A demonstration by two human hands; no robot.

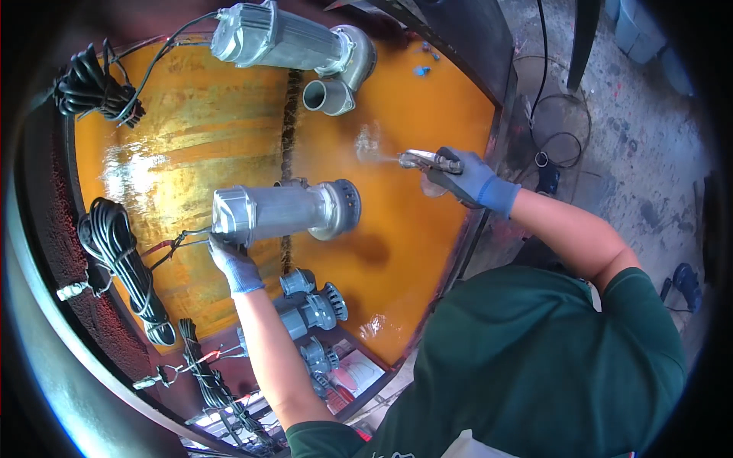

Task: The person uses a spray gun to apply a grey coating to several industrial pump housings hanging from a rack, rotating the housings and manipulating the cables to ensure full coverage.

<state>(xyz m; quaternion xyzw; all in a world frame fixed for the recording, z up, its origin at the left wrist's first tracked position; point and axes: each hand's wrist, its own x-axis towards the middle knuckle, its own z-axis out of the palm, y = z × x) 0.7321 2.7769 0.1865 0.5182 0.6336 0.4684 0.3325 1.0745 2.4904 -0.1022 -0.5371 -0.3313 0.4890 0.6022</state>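
My left hand (235, 266), in a grey-blue glove, grips the cable end of a silver-grey submersible pump (279, 212) from below; the fingertips are partly hidden behind the motor housing. The pump lies on its side, its round slotted foot pointing right. To the right, my gloved right hand (479, 182) is wrapped round a metal spray gun (429, 160). A pale mist (374, 149) leaves the gun's nozzle toward the left, apart from the pump. Beneath is a glossy orange-yellow surface (427, 229).
Another silver pump (282, 38) lies at the far side, and several smaller grey-blue pumps (305, 317) sit nearer me. Black cable coils (95, 88) line the left edge. Small blue pieces (421, 70) lie at the far right. A dark hose (588, 122) loops on the concrete floor.
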